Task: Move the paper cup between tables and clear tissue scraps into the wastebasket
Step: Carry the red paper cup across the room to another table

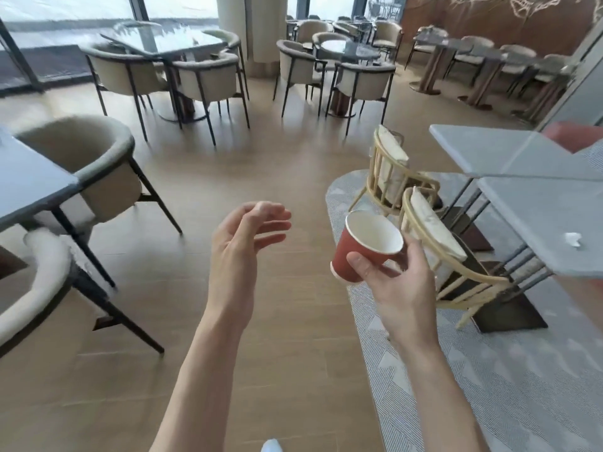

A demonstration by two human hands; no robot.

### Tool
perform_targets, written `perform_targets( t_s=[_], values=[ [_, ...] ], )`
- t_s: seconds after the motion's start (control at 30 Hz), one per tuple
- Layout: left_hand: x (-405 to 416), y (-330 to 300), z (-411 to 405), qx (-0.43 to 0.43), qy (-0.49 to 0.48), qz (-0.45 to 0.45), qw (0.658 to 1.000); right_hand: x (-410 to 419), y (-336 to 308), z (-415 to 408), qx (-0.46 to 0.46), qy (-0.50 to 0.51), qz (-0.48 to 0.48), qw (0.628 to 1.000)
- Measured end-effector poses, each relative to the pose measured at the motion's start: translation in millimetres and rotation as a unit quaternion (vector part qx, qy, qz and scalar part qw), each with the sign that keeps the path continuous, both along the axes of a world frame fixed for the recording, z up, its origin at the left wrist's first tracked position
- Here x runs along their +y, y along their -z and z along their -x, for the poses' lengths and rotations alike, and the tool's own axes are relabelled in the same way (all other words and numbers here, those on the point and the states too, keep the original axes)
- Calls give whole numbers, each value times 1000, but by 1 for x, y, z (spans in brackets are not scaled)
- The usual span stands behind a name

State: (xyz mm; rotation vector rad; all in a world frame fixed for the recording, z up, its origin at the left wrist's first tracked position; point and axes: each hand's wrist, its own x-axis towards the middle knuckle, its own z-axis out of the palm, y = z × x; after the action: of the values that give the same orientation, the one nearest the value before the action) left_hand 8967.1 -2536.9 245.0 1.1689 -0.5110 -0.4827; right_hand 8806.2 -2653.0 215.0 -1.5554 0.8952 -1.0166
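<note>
1. Right hand makes the grip on the red paper cup: the thumb presses on the near wall, the other fingers are behind it.
2. Cup is tilted, its mouth faces up and toward the camera, and it is in the air above the wooden floor.
3. Left hand holds nothing, fingers spread loosely, well apart from the cup.
4. On the grey surface at right lies one white tissue scrap.

Pale wood-plank floor, cream tub chairs stood around dark glass-topped tables, daylight came through tall windows, grey patterned rug lay right, rust-brown wall beyond.
</note>
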Motion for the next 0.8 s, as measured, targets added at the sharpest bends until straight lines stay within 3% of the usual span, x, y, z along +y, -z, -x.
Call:
perform_targets(
  t_s=[0.5,0.8],
  values=[
    [-224,30,-268,-18,2,-58,998,-238,36,-310,-20,-18,0,1000],
    [-370,-5,-459,-38,-37,-26,998,-375,-1,-511,-15,-73,21,997]
  ],
)
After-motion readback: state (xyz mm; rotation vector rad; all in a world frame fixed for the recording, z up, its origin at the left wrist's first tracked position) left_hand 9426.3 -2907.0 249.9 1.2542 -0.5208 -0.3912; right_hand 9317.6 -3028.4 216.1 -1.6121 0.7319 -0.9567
